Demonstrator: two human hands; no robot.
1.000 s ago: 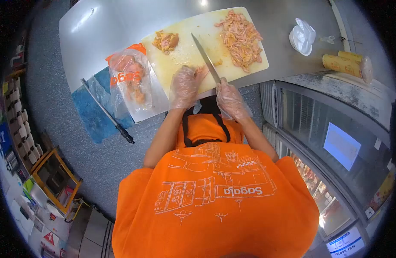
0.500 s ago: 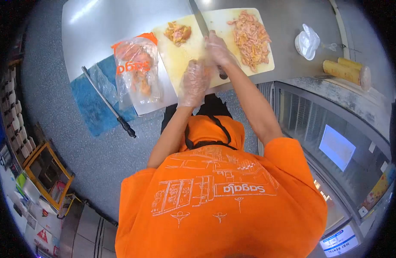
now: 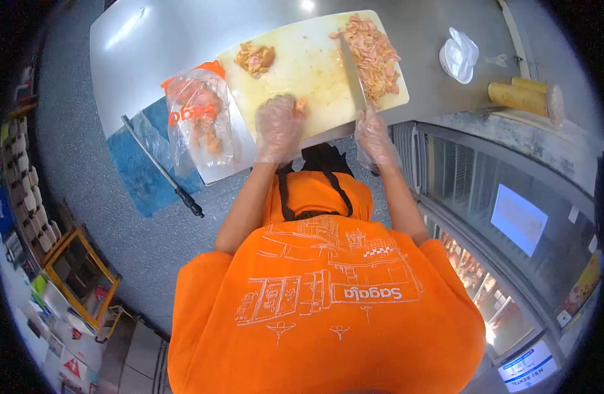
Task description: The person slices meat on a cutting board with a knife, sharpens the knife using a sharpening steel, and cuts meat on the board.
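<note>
My right hand [image 3: 375, 138], in a clear plastic glove, is wrapped around the handle of a long knife [image 3: 352, 68]. The blade stretches away from me over the white cutting board [image 3: 315, 46], along the left side of a heap of sliced raw meat [image 3: 373, 58]. My left hand [image 3: 280, 129], gloved too, rests on the board with its fingers curled down. A small piece of meat [image 3: 300, 106] shows at its fingertips; the rest is hidden under the glove. Farther off on the board lies a smaller clump of uncut meat [image 3: 255, 59].
Left of the board, a clear bag of meat [image 3: 203, 111] sits partly over a blue cloth [image 3: 141, 177]. A sharpening rod [image 3: 154, 154] crosses the cloth. To the right are a white plastic bag [image 3: 461, 58] and film rolls [image 3: 522, 98] above a glass-door cabinet [image 3: 476, 171].
My right hand has moved right and back toward me, bringing the knife from mid-board to the sliced heap. My left hand has shifted slightly left, and the hands are farther apart.
</note>
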